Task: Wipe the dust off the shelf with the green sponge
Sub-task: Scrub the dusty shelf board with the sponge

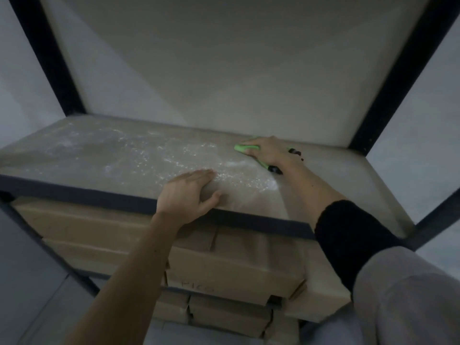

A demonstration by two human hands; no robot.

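The grey shelf board (104, 158) runs across the middle of the head view, speckled with white dust over its left and centre. My right hand (267, 151) presses the green sponge (242, 148) flat onto the board toward the back right; most of the sponge is hidden under my fingers. The board to the right of that hand looks smoother. My left hand (188, 192) rests flat at the front edge of the shelf, fingers spread, thumb over the dark rim, holding nothing.
Dark metal uprights (53, 61) frame the shelf on both sides, with a pale wall behind. Stacked cardboard boxes (231, 270) fill the level under the board. A dark front rim (87, 195) edges the shelf.
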